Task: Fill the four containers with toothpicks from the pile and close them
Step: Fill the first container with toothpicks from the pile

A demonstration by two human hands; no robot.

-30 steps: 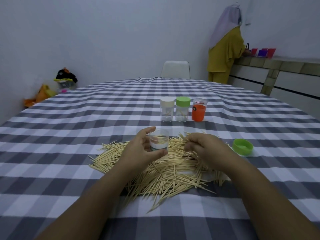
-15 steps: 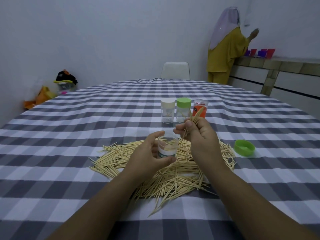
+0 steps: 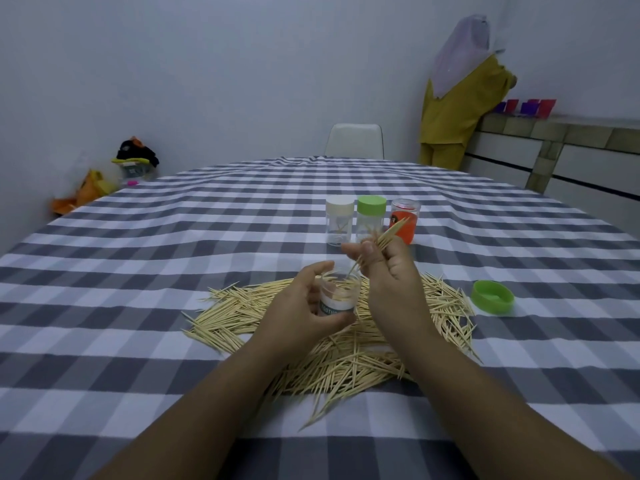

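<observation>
1. Four containers show on the table point(image 3: 138, 271): three stand in a row at the far side, and one is in hand over the pile of toothpicks point(image 3: 311, 341).
2. Of the far three, the white-capped container point(image 3: 339, 221) and the green-capped container point(image 3: 371, 216) have lids on and seem to hold only a few toothpicks; how full they are is hard to tell. The orange container point(image 3: 404, 220) shows no cap that I can make out.
3. A loose green lid point(image 3: 492, 301) lies upside down on the table, to the right of the pile and apart from it.
4. Left hand point(image 3: 301, 306) holds the open clear container point(image 3: 337, 296) just above the pile, its fingers curled round the side and the mouth facing up.
5. Right hand point(image 3: 384, 268) pinches a bundle of toothpicks point(image 3: 389, 237) between thumb and curled fingers, tilted, with the lower tips at the container's mouth.
6. Most of the work looks to be ahead: the pile is large, this container appears nearly empty, and its lid is not yet on.
</observation>
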